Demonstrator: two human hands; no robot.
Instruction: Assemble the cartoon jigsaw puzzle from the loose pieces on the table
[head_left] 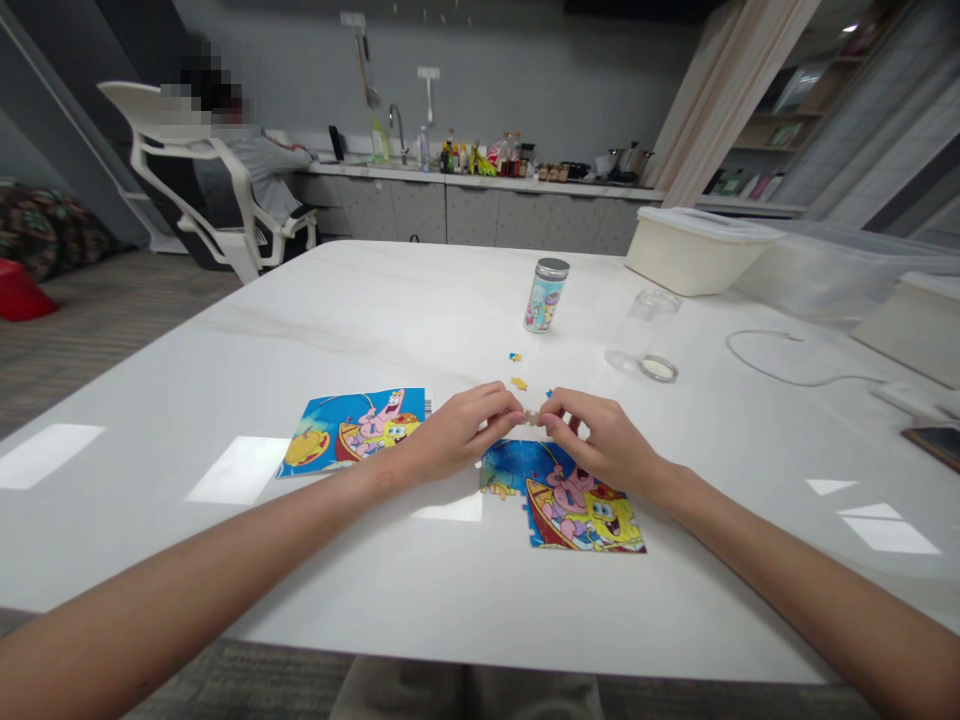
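Above the partly joined jigsaw puzzle (pixel 570 505), my left hand (pixel 480 425) and my right hand (pixel 600 430) meet fingertip to fingertip. Both pinch a small pale puzzle piece (pixel 532 417) held between them. The joined puzzle shows cartoon figures in a boat on blue, with a gap at its lower left. To the left lies a picture card (pixel 352 430) with the same scene, partly behind my left hand. Loose yellow and blue pieces (pixel 519 383) rest beyond my fingers, and another is partly hidden by my right hand.
A printed tin (pixel 546 296) stands beyond the pieces. Right of it are a clear jar (pixel 643 330), a ring-shaped lid (pixel 659 369) and a white cable (pixel 772 375). Lidded bins (pixel 697 250) line the far right. A person (pixel 259 165) sits in a chair at the back left.
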